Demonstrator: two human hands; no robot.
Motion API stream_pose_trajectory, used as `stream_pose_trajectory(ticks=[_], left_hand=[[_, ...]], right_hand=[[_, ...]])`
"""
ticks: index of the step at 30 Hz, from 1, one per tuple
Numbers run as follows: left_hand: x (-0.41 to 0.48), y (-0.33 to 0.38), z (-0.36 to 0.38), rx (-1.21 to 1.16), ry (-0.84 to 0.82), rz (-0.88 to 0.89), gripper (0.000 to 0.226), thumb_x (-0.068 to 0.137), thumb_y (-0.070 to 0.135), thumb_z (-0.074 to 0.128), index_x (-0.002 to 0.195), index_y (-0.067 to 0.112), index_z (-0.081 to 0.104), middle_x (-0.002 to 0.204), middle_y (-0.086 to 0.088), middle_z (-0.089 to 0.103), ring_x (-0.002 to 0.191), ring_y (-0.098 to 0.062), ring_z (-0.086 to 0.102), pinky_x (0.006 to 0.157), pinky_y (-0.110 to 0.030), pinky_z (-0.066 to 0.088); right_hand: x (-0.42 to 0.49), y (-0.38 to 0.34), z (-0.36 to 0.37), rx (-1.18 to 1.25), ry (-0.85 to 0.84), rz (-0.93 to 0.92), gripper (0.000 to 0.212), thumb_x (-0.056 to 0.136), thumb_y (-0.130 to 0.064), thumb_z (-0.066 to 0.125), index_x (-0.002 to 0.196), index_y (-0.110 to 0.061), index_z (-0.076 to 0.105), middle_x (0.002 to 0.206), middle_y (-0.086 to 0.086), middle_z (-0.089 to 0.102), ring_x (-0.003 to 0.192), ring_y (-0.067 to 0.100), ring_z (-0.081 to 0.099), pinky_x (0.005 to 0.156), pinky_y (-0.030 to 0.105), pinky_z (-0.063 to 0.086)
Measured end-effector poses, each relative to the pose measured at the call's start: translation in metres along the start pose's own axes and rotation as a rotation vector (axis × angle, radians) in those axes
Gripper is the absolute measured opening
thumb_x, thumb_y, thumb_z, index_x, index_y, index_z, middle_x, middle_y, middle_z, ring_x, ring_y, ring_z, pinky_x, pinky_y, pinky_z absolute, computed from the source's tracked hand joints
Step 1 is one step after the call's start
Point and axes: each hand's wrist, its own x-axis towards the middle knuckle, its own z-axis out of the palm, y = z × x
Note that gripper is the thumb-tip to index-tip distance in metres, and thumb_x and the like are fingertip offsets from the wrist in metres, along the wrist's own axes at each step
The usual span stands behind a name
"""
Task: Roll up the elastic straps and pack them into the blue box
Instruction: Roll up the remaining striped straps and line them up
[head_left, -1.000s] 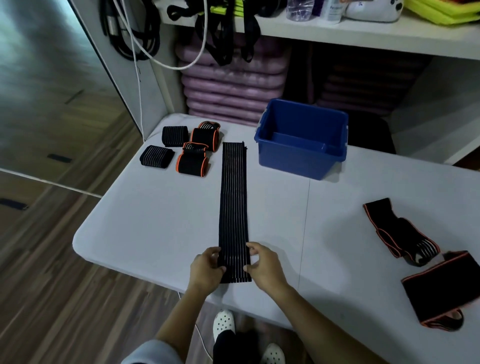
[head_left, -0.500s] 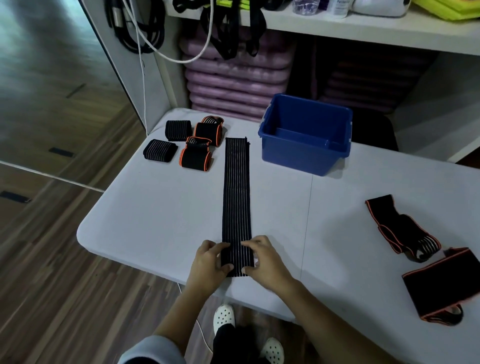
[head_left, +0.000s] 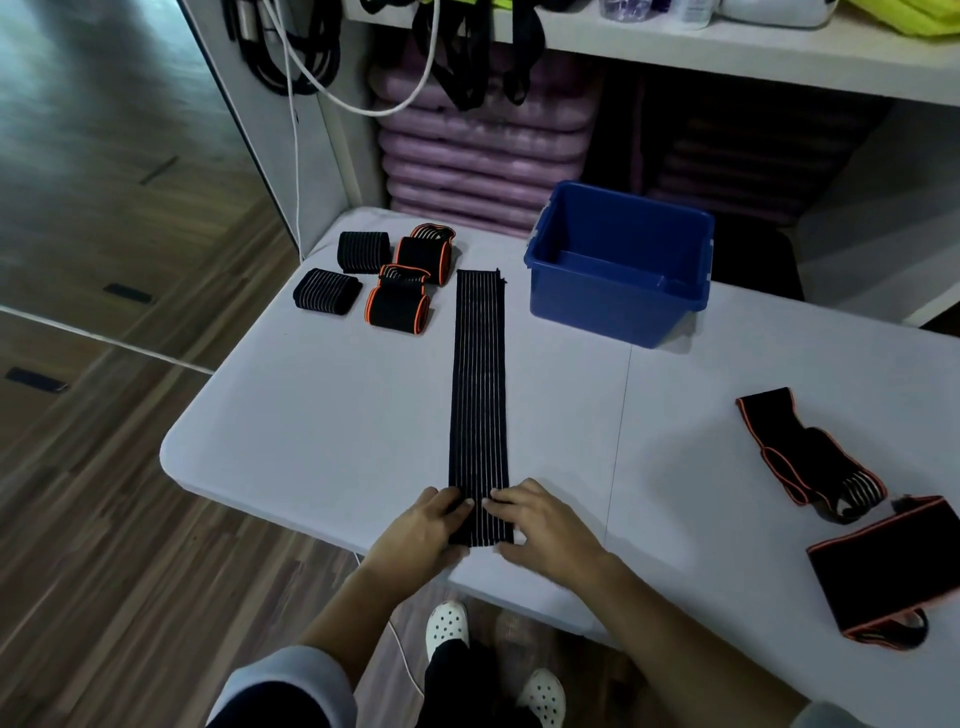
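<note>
The white table (head_left: 311, 415) carries everything, and the blue box (head_left: 608, 312) stands open-topped toward its far edge. A long black striped strap (head_left: 479, 389) lies flat and straight on the table: its far end sits just to the left of the box, near but not touching, and it runs from there back toward the person.

Well to the right of the box and nearer the person lie two loose orange-edged straps, one crumpled (head_left: 810, 457) and one broader (head_left: 893, 571) by the table's near edge.

At the striped strap's near end, the point of it farthest from the box, the left hand (head_left: 421, 535) and right hand (head_left: 545, 530) meet. Each has its fingers curled over the top of the strap and its thumb at the near edge, pinching that end between them; the fingertips of the two hands almost touch at the strap's middle.

Left of the box, beyond the strap's far end, four rolled straps cluster together: two striped black (head_left: 363, 252) (head_left: 327, 291) and two orange-edged (head_left: 423, 257) (head_left: 397, 309).
</note>
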Motion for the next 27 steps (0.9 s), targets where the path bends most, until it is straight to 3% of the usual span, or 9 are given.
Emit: stream_pose_trajectory(ticks=[5,9,12,14,18,21,23,25,27], left_hand=[[0.01,0.009,-0.02,-0.252,0.071,-0.124,0.046,0.084,0.035,0.043,0.116,0.01,0.063,0.1,-0.007,0.066,0.087,-0.023,0.054,0.077,-0.022,0.04],[0.033,0.004,-0.031,-0.438,0.132,-0.373,0.031,0.094,0.029,0.051,0.119,0.012,0.059,0.083,-0.007,0.066,0.073,-0.017,0.055,0.068,-0.022,0.039],[0.045,-0.001,-0.025,-0.471,0.151,-0.488,0.03,0.093,0.028,0.055,0.118,0.012,0.059,0.081,-0.009,0.067,0.069,-0.019,0.058,0.066,-0.024,0.043],[0.051,-0.004,-0.02,-0.437,0.185,-0.5,0.033,0.09,0.027,0.059,0.12,0.012,0.059,0.085,-0.011,0.066,0.073,-0.023,0.06,0.071,-0.029,0.048],[0.053,-0.01,-0.018,-0.333,0.208,-0.476,0.037,0.086,0.022,0.064,0.122,0.014,0.059,0.098,-0.012,0.057,0.077,-0.029,0.062,0.071,-0.038,0.052],[0.045,-0.015,-0.017,-0.206,0.264,-0.268,0.03,0.086,0.028,0.061,0.112,0.013,0.065,0.099,-0.008,0.059,0.076,-0.025,0.062,0.062,-0.033,0.054],[0.038,-0.021,-0.014,-0.171,0.219,-0.161,0.042,0.084,0.044,0.054,0.11,0.013,0.067,0.106,-0.003,0.064,0.084,-0.021,0.062,0.068,-0.029,0.055],[0.034,-0.03,-0.011,-0.135,0.149,-0.108,0.056,0.076,0.053,0.061,0.115,0.014,0.065,0.115,-0.003,0.063,0.09,-0.021,0.06,0.076,-0.03,0.054],[0.037,-0.035,-0.01,-0.073,0.112,-0.065,0.061,0.066,0.047,0.075,0.117,0.014,0.063,0.117,-0.005,0.062,0.09,-0.024,0.06,0.075,-0.035,0.055]], right_hand=[[0.008,-0.001,-0.006,0.235,0.092,0.129,0.038,0.09,-0.035,0.056,0.125,-0.022,0.06,0.109,-0.001,0.063,0.101,0.004,0.046,0.083,0.02,0.04],[0.03,-0.003,-0.014,0.422,0.154,0.307,0.025,0.095,-0.036,0.05,0.111,-0.021,0.061,0.078,-0.001,0.06,0.07,0.011,0.053,0.066,0.031,0.045],[0.043,-0.003,-0.012,0.401,0.21,0.392,0.026,0.096,-0.035,0.049,0.11,-0.016,0.059,0.066,-0.007,0.053,0.064,0.013,0.053,0.065,0.034,0.048],[0.048,-0.003,-0.008,0.34,0.248,0.43,0.027,0.096,-0.036,0.049,0.11,-0.015,0.058,0.073,-0.006,0.054,0.07,0.015,0.055,0.069,0.035,0.05],[0.051,0.002,0.001,0.266,0.322,0.393,0.039,0.093,-0.031,0.056,0.129,-0.02,0.05,0.115,0.0,0.05,0.094,0.02,0.057,0.081,0.036,0.052],[0.049,0.01,0.001,0.171,0.383,0.163,0.029,0.089,-0.02,0.062,0.118,-0.019,0.062,0.113,0.0,0.053,0.102,0.016,0.05,0.085,0.029,0.049],[0.045,0.016,0.0,0.137,0.383,0.047,0.02,0.089,-0.02,0.062,0.107,-0.016,0.069,0.107,-0.001,0.06,0.101,0.012,0.047,0.087,0.026,0.045],[0.041,0.021,-0.003,0.158,0.335,0.005,0.028,0.086,-0.03,0.065,0.109,-0.015,0.069,0.11,-0.002,0.061,0.105,0.008,0.044,0.091,0.018,0.038],[0.038,0.027,-0.005,0.165,0.259,-0.013,0.042,0.078,-0.036,0.072,0.114,-0.016,0.066,0.117,-0.003,0.059,0.109,0.006,0.042,0.093,0.016,0.034]])
